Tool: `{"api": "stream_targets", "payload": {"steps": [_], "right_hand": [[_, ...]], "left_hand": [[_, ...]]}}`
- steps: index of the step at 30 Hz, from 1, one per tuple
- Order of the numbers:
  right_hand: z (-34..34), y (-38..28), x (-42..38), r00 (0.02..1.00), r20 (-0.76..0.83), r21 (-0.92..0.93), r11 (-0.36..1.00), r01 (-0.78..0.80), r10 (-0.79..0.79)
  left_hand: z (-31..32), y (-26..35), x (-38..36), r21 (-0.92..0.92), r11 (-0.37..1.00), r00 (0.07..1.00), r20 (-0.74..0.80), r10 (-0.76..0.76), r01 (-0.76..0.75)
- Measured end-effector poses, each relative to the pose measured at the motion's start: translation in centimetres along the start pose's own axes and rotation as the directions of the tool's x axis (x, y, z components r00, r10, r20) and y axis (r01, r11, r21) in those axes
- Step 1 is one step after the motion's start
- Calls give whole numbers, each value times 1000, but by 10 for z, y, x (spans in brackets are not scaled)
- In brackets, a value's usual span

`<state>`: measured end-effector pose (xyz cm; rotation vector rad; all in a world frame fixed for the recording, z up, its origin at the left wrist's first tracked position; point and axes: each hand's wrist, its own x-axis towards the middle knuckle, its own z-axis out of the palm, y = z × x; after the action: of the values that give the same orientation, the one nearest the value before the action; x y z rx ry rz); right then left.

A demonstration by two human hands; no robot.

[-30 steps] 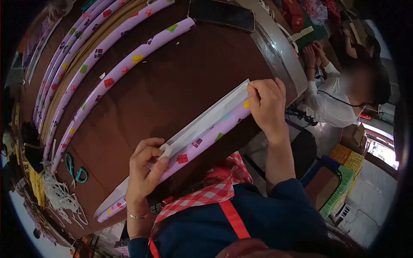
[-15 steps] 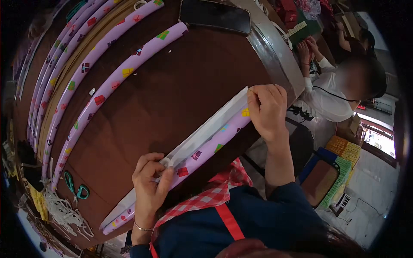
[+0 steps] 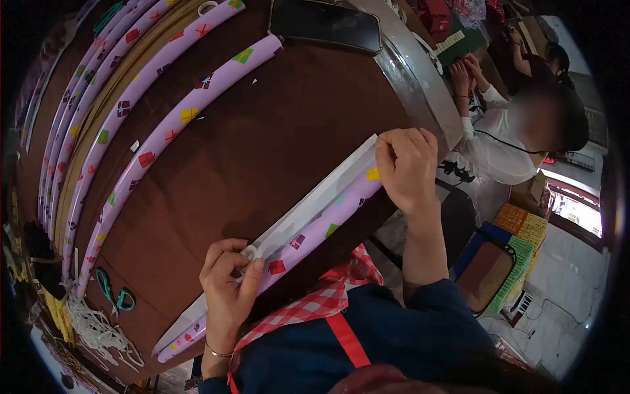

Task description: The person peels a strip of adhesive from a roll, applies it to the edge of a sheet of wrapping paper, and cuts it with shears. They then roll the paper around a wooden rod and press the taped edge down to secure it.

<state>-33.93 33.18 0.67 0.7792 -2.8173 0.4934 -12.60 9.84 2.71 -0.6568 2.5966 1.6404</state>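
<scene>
A roll of lilac gift wrapping paper (image 3: 315,231) printed with coloured presents lies along the near table edge, its white underside showing as a long flap (image 3: 308,207). My left hand (image 3: 230,270) has its fingers curled round a small white roll of tape (image 3: 250,253), right against the paper's flap. At the far right end of the roll, my right hand (image 3: 410,167) is closed with thumb and fingers pinching the corner of the paper.
More printed rolls (image 3: 190,115) lie at the left of the brown table. Turquoise-handled scissors (image 3: 115,292) rest near white strips (image 3: 98,328). A phone (image 3: 325,25) and another tape roll (image 3: 208,8) are at the back. A person in white (image 3: 489,144) sits at right.
More of the tape roll shows between my left thumb and fingers. My right hand stays at the paper's corner, and the view has shifted slightly.
</scene>
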Motion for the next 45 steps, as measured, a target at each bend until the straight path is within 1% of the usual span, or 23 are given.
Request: {"api": "stream_targets", "payload": {"steps": [2, 5, 7, 11, 13, 16, 20, 22, 23, 25, 26, 28, 29, 30, 32, 34, 35, 37, 38, 40, 41, 43, 45], "right_hand": [[1, 0, 1, 1000, -8, 2, 1000, 8, -8], [0, -1, 3, 1000, -4, -47, 999, 15, -15], [-1, -2, 4, 999, 32, -58, 998, 13, -11], [0, -1, 5, 1000, 5, -30, 999, 18, -18], [-2, -1, 6, 997, 83, -67, 998, 6, 0], [0, 0, 6, 999, 41, -60, 998, 36, -34], [0, -2, 7, 996, 84, -65, 998, 19, -14], [3, -1, 8, 998, 27, -76, 995, 61, -59], [3, -1, 9, 998, 31, -73, 995, 61, -59], [-1, -3, 11, 994, 106, -114, 992, 53, -41], [-1, -2, 11, 993, 110, -111, 992, 55, -42], [0, -1, 12, 994, 71, -70, 994, 86, -81], [0, -1, 11, 993, 78, -62, 994, 90, -85], [0, 0, 12, 993, 88, -43, 996, 81, -77], [1, 1, 12, 992, 100, -18, 997, 77, -75], [3, 1, 12, 994, 91, -74, 995, 61, -54], [2, 0, 14, 994, 91, -70, 995, 65, -58], [-1, -2, 16, 987, 160, -104, 994, 34, -17], [-1, -2, 16, 987, 160, -103, 994, 36, -20], [-1, -2, 16, 987, 160, -39, 999, 3, 4], [-1, -1, 16, 987, 159, -39, 999, 5, 1], [0, 2, 15, 985, 165, 51, 997, -66, 56], [1, 6, 14, 987, 152, 51, 997, -58, 50]], "left_hand": [[1, 0, 0, -6, 1000, 1000, -2, -5, 5], [1, 0, 0, -6, 1000, 1000, -4, -5, 5], [0, 0, 0, 1, 1000, 1000, -4, 0, 0], [0, 2, 1, 3, 1000, 1000, 8, -5, 5], [0, 1, 1, 8, 1000, 1000, 12, 0, 0], [0, 1, 1, 22, 1000, 1000, 12, 13, -14], [0, 1, 1, 2, 1000, 1000, 10, -1, 1], [0, 0, 0, -3, 1000, 1000, 4, -5, 5], [1, 1, 0, -14, 1000, 1000, 1, -25, 25], [1, 2, -1, -26, 998, 999, -1, -50, 50], [1, 2, -1, -31, 998, 998, 1, -60, 60], [1, 2, -2, -34, 996, 997, -2, -80, 80], [2, 1, -2, -14, 999, 999, -13, -46, 46], [2, 0, -2, 8, 1000, 1000, -25, -10, 10], [4, 0, -4, 7, 999, 998, -45, -33, 33], [4, 0, -5, 3, 999, 997, -63, -51, 52], [5, -1, -5, 31, 999, 997, -77, -26, 28], [5, -1, -6, 58, 998, 996, -93, 0, 5], [5, -2, -6, 63, 998, 995, -100, -1, 7], [6, -2, -6, 68, 998, 994, -111, 0, 7], [6, -2, -5, 68, 998, 993, -118, -6, 14], [7, -3, -4, 69, 997, 991, -130, -9, 18], [9, -6, -4, 53, 998, 989, -145, 28, -21]]}}
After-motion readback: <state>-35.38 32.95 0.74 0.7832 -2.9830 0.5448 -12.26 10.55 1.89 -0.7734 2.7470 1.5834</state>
